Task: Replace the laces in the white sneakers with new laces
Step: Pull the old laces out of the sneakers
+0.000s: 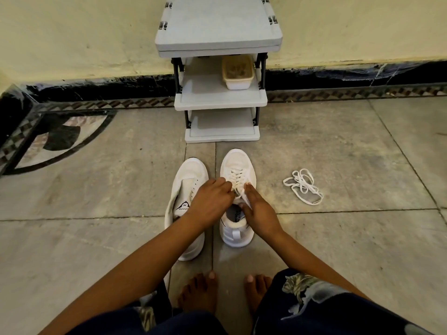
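Working at the top eyelets of the laced shoe (238, 165), both hands on its lace (236, 178). The left hand (210, 201) has its fingers curled down onto the top crossing and looks to be pinching the lace there, though the tips are partly hidden. The right hand (258, 210) pinches a flat lace end between thumb and forefinger, just above the shoe's opening.

The other shoe (191, 172) lies just left of the laced shoe with bare eyelets and its tongue flopped open. A loose lace (303, 187) sits in a tangled heap on the floor (350, 238), well right of the laced shoe. A grey rack (217, 39) stands beyond the laced shoe's toe, with a tub (238, 72) on its middle shelf. Can't tell which lace is old and which is new.

Risks, as I judge them:
- Nothing pins the laced shoe down, so a hard tug could drag or tip it
- The lace tip could snag in an eyelet if pulled at an angle
- The loose heap looks knotted and may need untangling, so yanking would tighten it
- Both laces are white, so they are easy to mix up
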Available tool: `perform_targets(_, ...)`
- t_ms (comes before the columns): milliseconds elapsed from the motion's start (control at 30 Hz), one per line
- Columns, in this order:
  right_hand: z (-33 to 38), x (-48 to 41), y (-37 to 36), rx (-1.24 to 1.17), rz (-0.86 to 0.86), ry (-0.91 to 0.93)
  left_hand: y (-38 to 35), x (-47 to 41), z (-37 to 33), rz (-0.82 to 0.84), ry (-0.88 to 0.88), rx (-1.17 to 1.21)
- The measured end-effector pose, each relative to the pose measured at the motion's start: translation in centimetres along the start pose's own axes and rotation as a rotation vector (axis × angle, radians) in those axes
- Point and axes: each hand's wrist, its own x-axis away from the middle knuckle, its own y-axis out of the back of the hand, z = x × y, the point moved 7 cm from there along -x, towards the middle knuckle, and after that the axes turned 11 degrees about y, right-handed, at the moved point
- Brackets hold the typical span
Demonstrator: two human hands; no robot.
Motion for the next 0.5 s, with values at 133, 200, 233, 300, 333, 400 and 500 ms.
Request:
perform_targets(133, 0.0, -0.3, 0.0, -0.009, 0.035, -0.003, -0.4, -0.9, 1.1, 0.182, 0.329, 0.447)
perform_targets(200, -0.1, -0.6, 0.2, -0.01, 0.054, -0.003, -0.3, -1.5, 1.9, 0.217, 0.533, 0.878)
perform_targets(233, 0.0, -0.8, 0.2, -0.013, 0.065, -0.001, -0.4, -1.5, 2.2, 0.228, 0.624, 1.071)
perform_targets(300, 0.0, -0.9, 0.0, -0.011, 0.089, -0.002, -0.5, -1.3, 2.0, 0.248, 0.716, 1.289)
perform_targets(333, 0.0, -0.9, 0.0, -0.006, 0.095, -0.003, -0.3, -1.3, 2.0, 0.242, 0.681, 1.247)
perform_targets(400, -0.1, -1.0, -0.1, -0.016, 0.094, -0.013, -0.2, -1.3, 2.2, 0.233, 0.541, 0.95)
perform_targets(500, 0.0, -0.8, 0.0, -0.019, 0.097, -0.003, -0.7, -0.5, 2.2, 0.299, 0.316, 0.501)
